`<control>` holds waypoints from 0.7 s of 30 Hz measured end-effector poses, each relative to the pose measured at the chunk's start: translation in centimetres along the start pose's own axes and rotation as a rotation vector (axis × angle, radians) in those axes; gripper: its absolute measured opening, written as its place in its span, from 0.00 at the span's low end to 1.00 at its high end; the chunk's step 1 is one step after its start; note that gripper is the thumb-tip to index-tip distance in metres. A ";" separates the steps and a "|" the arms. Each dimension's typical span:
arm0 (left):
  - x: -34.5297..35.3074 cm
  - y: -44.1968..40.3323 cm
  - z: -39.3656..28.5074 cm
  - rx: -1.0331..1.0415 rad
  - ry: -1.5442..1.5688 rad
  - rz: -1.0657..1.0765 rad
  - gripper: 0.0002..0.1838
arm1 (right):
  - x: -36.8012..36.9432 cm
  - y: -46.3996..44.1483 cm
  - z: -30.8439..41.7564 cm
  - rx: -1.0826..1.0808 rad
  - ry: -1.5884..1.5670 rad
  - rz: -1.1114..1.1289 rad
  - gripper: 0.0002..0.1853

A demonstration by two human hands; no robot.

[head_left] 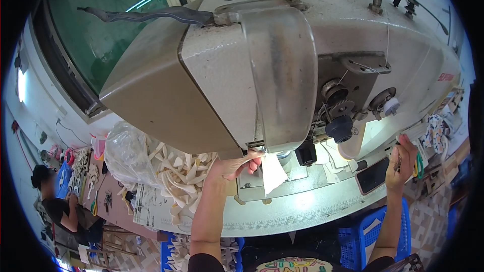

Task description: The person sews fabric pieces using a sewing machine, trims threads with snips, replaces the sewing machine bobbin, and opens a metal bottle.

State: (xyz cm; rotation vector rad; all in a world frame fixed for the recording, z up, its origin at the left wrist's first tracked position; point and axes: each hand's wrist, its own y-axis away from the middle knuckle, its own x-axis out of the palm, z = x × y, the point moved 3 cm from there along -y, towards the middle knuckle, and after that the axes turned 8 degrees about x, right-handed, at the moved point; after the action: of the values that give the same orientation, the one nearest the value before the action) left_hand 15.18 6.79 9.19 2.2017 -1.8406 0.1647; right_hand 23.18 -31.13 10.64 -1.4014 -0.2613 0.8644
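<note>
A large beige sewing machine point(217, 55) fills the upper middle of the view. At its needle end, my left hand point(241, 166) is closed, pinching the edge of a small white fabric piece point(274, 174). The fabric hangs toward me over the machine bed point(302, 199); the needle itself is hidden by the machine head. My right hand point(402, 163) is raised off to the right, its fingers curled around a small dark metal object point(397, 164) whose kind I cannot make out. Close beside that hand are yellow and green handles point(418, 165).
Many cream fabric pieces point(184, 174) are heaped left of the bed, by a clear plastic bag point(128, 153). A dark phone point(373, 176) and flat white pieces point(330, 161) lie right. Blue baskets point(406, 231) stand below. Another person point(63, 211) sits far left.
</note>
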 end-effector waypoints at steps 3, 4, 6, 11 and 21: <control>0.1 0.3 -0.1 0.008 0.001 -0.005 0.06 | 0.0 0.1 -0.3 -0.013 0.005 0.001 0.03; 0.2 0.4 -0.2 0.010 -0.012 -0.004 0.06 | -0.2 -0.4 -0.1 -0.035 0.031 0.010 0.04; 0.2 0.5 -0.1 0.002 -0.015 0.007 0.07 | -1.0 -2.0 0.3 -0.079 0.081 0.029 0.04; 0.3 0.8 0.0 -0.045 -0.023 0.014 0.07 | -5.5 -9.0 -8.1 0.100 0.202 -0.253 0.20; -0.3 0.9 0.4 -0.006 -0.023 0.096 0.08 | -7.0 -20.3 -27.6 0.647 -0.428 -0.190 0.22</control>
State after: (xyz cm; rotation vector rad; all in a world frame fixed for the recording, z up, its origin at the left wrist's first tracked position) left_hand 14.23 6.87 8.81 2.1204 -1.9580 0.1527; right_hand 43.53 -54.99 26.21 -0.5753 -0.3900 0.9718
